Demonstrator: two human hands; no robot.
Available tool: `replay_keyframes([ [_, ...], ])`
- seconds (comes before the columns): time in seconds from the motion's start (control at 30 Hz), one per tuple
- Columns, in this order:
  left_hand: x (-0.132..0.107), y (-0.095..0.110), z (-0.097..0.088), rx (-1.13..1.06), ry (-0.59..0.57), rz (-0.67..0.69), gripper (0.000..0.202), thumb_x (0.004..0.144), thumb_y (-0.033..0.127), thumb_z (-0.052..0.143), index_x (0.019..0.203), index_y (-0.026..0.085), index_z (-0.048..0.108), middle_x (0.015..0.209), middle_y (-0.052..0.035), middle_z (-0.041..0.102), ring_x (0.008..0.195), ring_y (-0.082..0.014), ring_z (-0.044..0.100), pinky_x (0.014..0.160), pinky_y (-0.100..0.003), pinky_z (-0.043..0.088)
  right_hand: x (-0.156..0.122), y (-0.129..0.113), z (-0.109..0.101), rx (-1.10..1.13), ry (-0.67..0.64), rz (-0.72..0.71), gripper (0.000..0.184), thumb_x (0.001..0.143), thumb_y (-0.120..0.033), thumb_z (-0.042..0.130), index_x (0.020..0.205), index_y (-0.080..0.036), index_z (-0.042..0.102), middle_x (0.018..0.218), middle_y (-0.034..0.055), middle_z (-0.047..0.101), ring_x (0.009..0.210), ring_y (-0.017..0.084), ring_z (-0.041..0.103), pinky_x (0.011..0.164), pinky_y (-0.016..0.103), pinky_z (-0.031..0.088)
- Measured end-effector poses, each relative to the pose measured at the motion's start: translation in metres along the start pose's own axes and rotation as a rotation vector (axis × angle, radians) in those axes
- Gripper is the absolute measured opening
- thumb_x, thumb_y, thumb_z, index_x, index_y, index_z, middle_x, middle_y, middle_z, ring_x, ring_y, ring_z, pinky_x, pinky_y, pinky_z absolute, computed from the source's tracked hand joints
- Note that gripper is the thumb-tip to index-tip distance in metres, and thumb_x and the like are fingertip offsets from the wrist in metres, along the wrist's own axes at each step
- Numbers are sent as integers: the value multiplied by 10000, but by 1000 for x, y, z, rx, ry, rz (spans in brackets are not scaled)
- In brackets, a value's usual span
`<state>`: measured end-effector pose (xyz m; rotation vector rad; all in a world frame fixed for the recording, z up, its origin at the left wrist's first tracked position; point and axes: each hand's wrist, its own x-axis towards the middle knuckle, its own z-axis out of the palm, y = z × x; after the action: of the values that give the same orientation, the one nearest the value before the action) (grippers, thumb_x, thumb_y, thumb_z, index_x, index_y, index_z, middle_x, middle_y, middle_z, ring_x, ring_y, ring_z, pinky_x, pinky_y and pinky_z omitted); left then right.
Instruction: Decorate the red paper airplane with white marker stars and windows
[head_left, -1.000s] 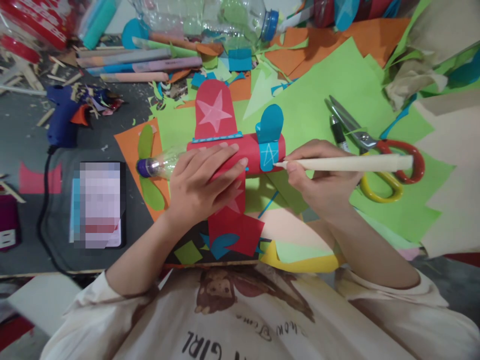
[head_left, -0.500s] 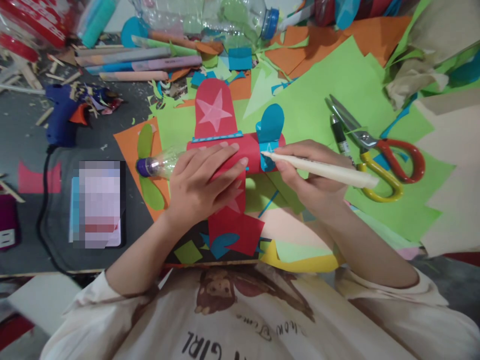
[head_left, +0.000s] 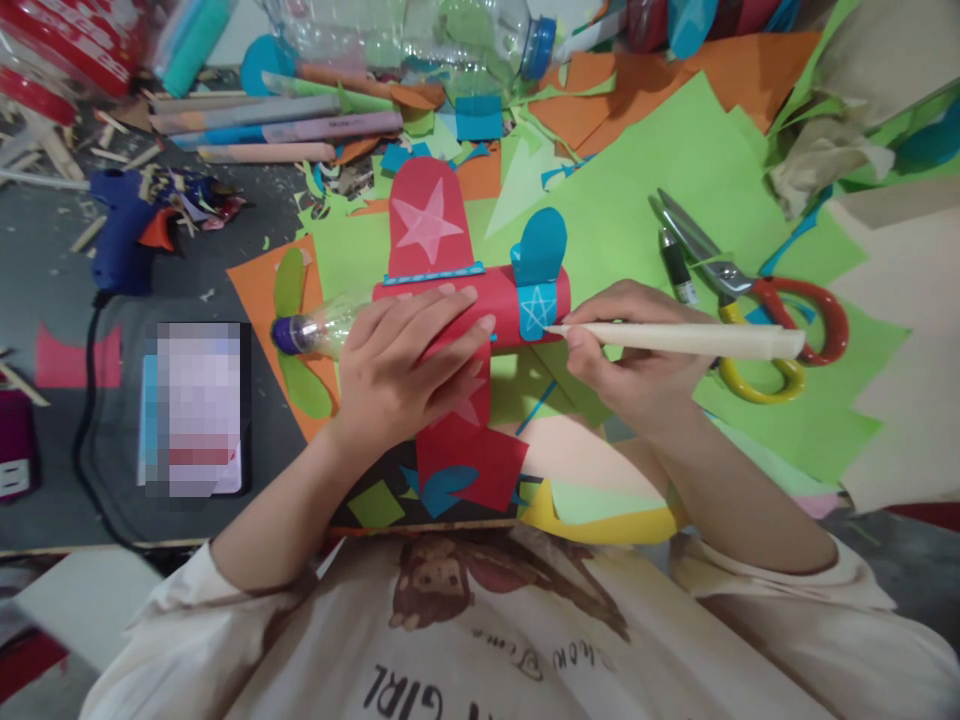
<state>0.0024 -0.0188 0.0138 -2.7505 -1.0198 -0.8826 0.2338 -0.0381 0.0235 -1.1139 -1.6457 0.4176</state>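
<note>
A toy airplane (head_left: pixel 510 300) made from a plastic bottle wrapped in red paper lies across the paper sheets, its green propeller (head_left: pixel 291 280) pointing left. My left hand (head_left: pixel 409 360) is closed over its body and hides part of the red wing nearer me. On the far red wing (head_left: pixel 429 215) is a pale star. A white marker (head_left: pixel 690 340) is pinched in my right hand (head_left: pixel 637 350), its tip at the lower right of a white star outline on the blue tail piece (head_left: pixel 538 308). The other blue tail flap (head_left: pixel 541 245) stands up behind it.
Scissors (head_left: pixel 731 275) with red and yellow handles and a black pen (head_left: pixel 679 265) lie on green paper to the right. A glue gun (head_left: pixel 124 230), its cord, and a phone (head_left: pixel 202 410) are at left. Several markers and a clear bottle (head_left: pixel 465 40) lie at the back.
The marker's tip has moved right and slightly down with my right hand, and its back end has swung up and right. The star outline on the tail shows more lines. My left hand stays put.
</note>
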Motion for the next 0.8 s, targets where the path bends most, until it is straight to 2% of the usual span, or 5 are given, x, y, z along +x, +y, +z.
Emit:
replay_keyframes([
  [0.17,2,2,-1,50,-41,-22,258,1012,318,510,1165,281,714,1202,-67,763,1121,-212,716,919,-362,545,2,1,1,61,96,9,102,843,-167,684,831,-265,707,727,-30,728,615,134,679,549,270,555],
  [0.33,1,2,-1,25,-55,-36,291,1015,315,485,1198,290,711,1237,-68,751,1148,-228,705,935,-375,534,0,1,2,-11,51,125,87,914,-262,658,883,-306,726,855,5,775,756,193,742,673,363,626],
  [0.47,0,1,-1,26,-68,-39,293,1015,333,491,1213,298,703,1260,-64,743,1167,-230,697,946,-370,524,0,1,2,31,47,126,95,908,-242,666,889,-306,733,846,4,776,744,192,738,670,365,627],
  [0.63,-1,0,0,43,-28,-3,280,1006,321,513,1206,280,705,1242,-66,750,1154,-224,703,946,-362,523,1,2,2,62,35,91,79,896,-252,690,859,-309,729,779,-6,759,657,183,711,565,345,593],
  [0.8,-1,0,0,35,-26,0,276,998,298,529,1210,277,705,1255,-67,744,1163,-231,697,947,-364,515,1,1,3,8,47,122,92,922,-312,660,869,-310,736,817,8,769,706,195,725,621,366,619],
])
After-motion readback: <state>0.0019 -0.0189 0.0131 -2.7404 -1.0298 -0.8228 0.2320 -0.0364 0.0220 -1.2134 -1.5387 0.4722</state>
